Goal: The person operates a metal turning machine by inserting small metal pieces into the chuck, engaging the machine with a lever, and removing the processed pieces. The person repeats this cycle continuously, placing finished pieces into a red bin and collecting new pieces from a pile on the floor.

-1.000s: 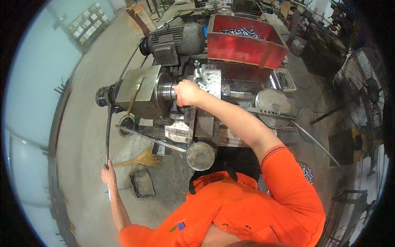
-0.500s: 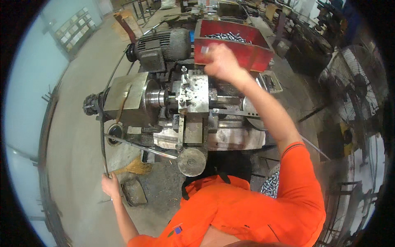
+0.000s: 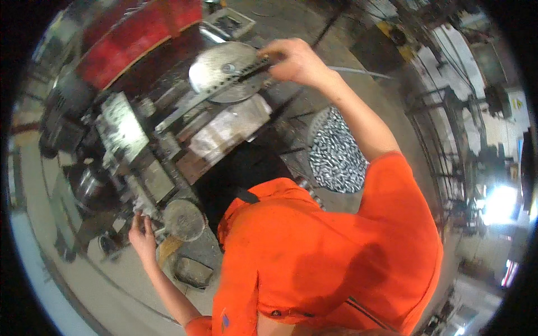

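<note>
At the far end of a perforated metal bar (image 3: pixel 216 84), my right hand (image 3: pixel 296 64) has its fingers curled over the bar's tip. The bar passes across a round metal disc (image 3: pixel 204 67) on the lathe. My left hand (image 3: pixel 143 241) is beside the lathe's near left part, its fingers stretched out and apart, with nothing visible in them. Close to those fingers is a round grey metal end piece (image 3: pixel 184 220). Farther up lies the tool block (image 3: pixel 123 126), a bright flat metal piece, slightly blurred.
A round container of small shiny metal pieces (image 3: pixel 339 154) stands on the floor at the right. Beyond the lathe is a red metal box (image 3: pixel 140 45). A small tray (image 3: pixel 227 23) sits near it. A dustpan-like scoop (image 3: pixel 193 273) and broom (image 3: pixel 168 248) lie at lower left.
The view has swung to the right. My left hand has let go of the long dark rod and come to the lathe's near end. My right hand has moved from near the red box to the perforated bar.
</note>
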Action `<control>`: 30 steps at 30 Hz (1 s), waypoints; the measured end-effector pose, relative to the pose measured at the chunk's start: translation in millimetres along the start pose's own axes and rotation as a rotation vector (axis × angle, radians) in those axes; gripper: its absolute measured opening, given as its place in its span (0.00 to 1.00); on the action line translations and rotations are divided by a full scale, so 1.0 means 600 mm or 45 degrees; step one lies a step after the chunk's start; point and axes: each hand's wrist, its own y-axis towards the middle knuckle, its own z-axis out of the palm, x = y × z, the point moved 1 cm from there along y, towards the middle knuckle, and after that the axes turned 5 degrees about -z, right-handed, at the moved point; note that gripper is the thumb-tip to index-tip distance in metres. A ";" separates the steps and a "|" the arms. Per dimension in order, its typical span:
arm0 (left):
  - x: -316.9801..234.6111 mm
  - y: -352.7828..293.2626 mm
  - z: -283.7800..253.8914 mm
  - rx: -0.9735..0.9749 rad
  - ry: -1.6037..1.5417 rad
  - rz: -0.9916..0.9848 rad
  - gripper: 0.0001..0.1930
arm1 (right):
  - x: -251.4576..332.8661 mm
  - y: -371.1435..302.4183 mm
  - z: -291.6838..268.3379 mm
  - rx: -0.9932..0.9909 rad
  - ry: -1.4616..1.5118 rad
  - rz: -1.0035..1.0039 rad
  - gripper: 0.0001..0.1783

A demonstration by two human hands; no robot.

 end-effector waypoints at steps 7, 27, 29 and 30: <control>0.023 0.041 0.024 0.115 -0.164 -0.322 0.09 | -0.281 -0.396 0.098 0.345 -0.544 0.761 0.14; 0.051 0.040 0.030 -0.026 -0.041 -0.387 0.17 | -0.393 -0.432 0.236 0.474 -0.450 0.785 0.18; 0.047 0.039 0.029 -0.033 0.002 -0.366 0.17 | -0.391 -0.430 0.238 0.512 -0.494 0.707 0.18; 0.047 0.038 0.028 -0.032 -0.004 -0.363 0.17 | -0.390 -0.428 0.242 0.571 -0.527 0.752 0.19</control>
